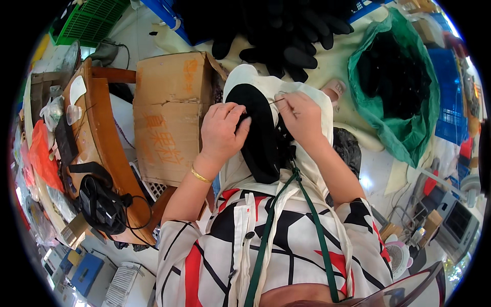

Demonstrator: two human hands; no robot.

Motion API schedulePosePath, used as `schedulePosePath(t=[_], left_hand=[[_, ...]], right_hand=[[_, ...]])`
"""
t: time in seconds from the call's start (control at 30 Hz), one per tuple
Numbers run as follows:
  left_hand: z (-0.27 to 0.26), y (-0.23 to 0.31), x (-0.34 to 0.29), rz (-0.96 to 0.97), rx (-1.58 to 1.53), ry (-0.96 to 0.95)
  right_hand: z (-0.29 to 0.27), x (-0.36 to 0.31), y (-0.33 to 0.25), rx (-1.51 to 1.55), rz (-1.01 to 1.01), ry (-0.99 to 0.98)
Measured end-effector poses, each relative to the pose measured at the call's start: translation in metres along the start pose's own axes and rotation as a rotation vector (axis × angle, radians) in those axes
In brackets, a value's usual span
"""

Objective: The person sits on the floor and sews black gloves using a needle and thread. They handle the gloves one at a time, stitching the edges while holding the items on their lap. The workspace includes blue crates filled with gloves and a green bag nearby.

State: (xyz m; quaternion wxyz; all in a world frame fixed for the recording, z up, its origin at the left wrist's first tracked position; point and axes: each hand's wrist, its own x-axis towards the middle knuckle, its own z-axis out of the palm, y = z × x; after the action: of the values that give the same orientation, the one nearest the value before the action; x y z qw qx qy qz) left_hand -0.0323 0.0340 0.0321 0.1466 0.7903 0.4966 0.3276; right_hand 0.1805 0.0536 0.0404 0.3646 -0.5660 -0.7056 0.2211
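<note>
A long black slipper [258,135], soft and sole-shaped, lies lengthwise over my lap on a white cloth [313,97]. My left hand [223,130] grips its left edge, fingers curled and the thumb resting on the black fabric. To the right of the slipper, my right hand [302,118] is closed in a pinch. A thin dark strand [276,101] runs between those fingertips and the slipper's upper right edge; whether it is needle or thread, I cannot tell. Small dark material beneath my right hand is partly hidden.
A cardboard box [166,117] stands to my left, beside a wooden table [105,123] bearing a black bag [99,202]. Ahead lies a heap of black slippers [299,57] by a blue crate [166,15]. A green sack [360,97] of dark pieces sits at right.
</note>
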Motion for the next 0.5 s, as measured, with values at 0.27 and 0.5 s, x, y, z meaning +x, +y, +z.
schedulePosePath(t=[0.27, 0.5], left_hand=[[0.015, 0.003, -0.009, -0.039, 0.184, 0.045], [0.029, -0.003, -0.019, -0.036, 0.170, 0.011]], right_hand=[[0.048, -0.019, -0.038, 1.592, 0.544, 0.021], [0.037, -0.082, -0.046, 1.110, 0.397, -0.077]])
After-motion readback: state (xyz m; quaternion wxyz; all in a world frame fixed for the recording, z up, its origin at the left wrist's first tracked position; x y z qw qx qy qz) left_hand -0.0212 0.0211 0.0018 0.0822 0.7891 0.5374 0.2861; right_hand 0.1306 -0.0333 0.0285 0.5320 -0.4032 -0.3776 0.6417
